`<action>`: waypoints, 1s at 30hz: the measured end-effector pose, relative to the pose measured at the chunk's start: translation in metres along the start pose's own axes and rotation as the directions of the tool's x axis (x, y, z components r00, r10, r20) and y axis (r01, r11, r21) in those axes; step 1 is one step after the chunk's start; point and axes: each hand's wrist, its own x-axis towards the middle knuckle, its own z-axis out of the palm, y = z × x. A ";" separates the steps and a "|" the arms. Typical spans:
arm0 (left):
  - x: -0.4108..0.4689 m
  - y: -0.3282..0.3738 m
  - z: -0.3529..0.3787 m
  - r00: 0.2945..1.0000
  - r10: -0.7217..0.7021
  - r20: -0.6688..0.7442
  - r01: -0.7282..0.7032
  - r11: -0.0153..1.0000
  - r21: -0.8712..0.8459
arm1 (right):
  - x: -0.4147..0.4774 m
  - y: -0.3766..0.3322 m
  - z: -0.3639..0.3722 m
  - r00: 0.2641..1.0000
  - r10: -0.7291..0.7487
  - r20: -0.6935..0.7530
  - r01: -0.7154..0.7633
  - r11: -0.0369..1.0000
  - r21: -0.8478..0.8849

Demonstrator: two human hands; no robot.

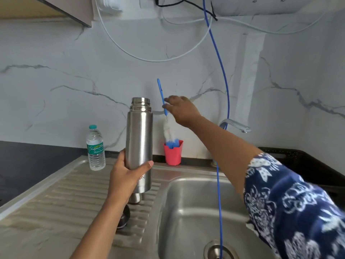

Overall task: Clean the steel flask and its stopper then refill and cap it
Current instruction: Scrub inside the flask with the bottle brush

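Flask (139,139) upright in left hand (125,176), mouth open beside right hand (180,109), fingers pinching brush (165,113) handle in cup (173,153).

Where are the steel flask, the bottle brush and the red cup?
steel flask (139,139): head view, middle of body.
bottle brush (162,96): head view, blue handle.
red cup (173,155): head view, front wall.
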 end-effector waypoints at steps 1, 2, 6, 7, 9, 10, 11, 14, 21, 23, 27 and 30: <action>0.002 -0.002 -0.002 1.000 -0.004 0.000 0.004 1.000 -0.002 | 0.010 0.001 0.007 0.994 -0.100 0.044 0.106 0.981 -0.160; 0.003 -0.003 -0.004 1.000 -0.007 0.005 0.007 1.000 -0.004 | 0.021 0.002 0.014 0.979 -0.183 0.087 0.201 0.933 -0.299; 0.006 -0.006 -0.007 1.000 -0.013 0.011 0.013 1.000 -0.028 | 0.059 0.002 0.032 0.931 -0.312 0.191 0.364 0.738 -0.568; 0.007 -0.006 -0.007 1.000 -0.021 0.006 0.021 0.999 -0.037 | 0.068 0.002 0.033 0.921 -0.301 0.246 0.388 0.687 -0.615; 0.008 -0.007 -0.008 0.999 -0.034 0.006 0.034 0.998 -0.048 | 0.079 0.006 0.029 0.898 -0.264 0.352 0.438 0.614 -0.656; 0.009 -0.009 -0.008 0.999 -0.038 0.007 0.038 0.998 -0.047 | 0.081 0.004 0.019 0.893 -0.209 0.398 0.437 0.612 -0.659; 0.010 -0.009 -0.008 0.999 -0.043 0.009 0.043 0.998 -0.047 | 0.084 0.005 0.019 0.900 -0.210 0.383 0.426 0.617 -0.662; 0.010 -0.010 -0.007 0.999 -0.050 0.019 0.051 0.998 -0.043 | 0.087 0.016 0.026 0.858 -0.153 0.490 0.468 0.626 -0.624; 0.007 -0.016 -0.003 0.996 -0.081 0.045 0.082 0.996 -0.024 | 0.089 0.038 -0.009 0.911 -0.131 0.390 0.325 0.812 -0.485; 0.006 -0.017 -0.003 0.995 -0.087 0.051 0.088 0.996 -0.029 | 0.092 0.042 -0.012 0.925 -0.073 0.373 0.256 0.845 -0.470; 0.006 -0.018 -0.003 0.993 -0.102 0.067 0.106 0.993 -0.059 | 0.090 0.031 0.005 0.899 -0.037 0.436 0.258 0.850 -0.459; 0.005 -0.019 -0.002 0.990 -0.119 0.075 0.125 0.989 -0.083 | 0.091 0.022 0.018 0.889 -0.029 0.458 0.283 0.819 -0.498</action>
